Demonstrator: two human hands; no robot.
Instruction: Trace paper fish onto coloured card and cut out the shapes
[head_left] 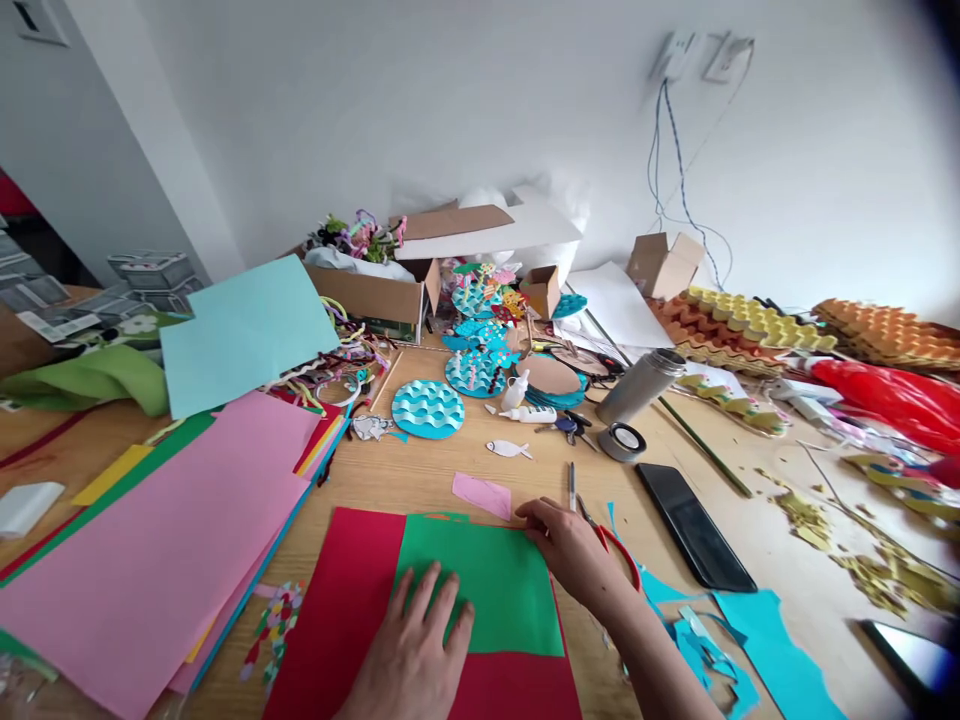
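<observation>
My left hand (420, 640) lies flat, fingers apart, over a green sheet (499, 600) and the larger red sheet (337, 590) beneath it. At the green sheet's upper right corner, my right hand (562, 545) has its fingers curled together; what is between the fingertips is hidden. A thin orange scrap (448, 517) shows along the green sheet's top edge. Just beyond that edge is a small pink piece (481, 494), close to the right fingertips. Red-handled scissors (626, 560) are partly covered by my right wrist, with a pen (572, 487) beside them.
Pink sheets (165, 540) are stacked at left. A white fish cutout (508, 449), glue bottle (529, 414), tape roll (622, 441) and metal bottle (642, 385) stand or lie farther back. Right of my arm are a black phone (694, 527) and blue scraps (780, 640).
</observation>
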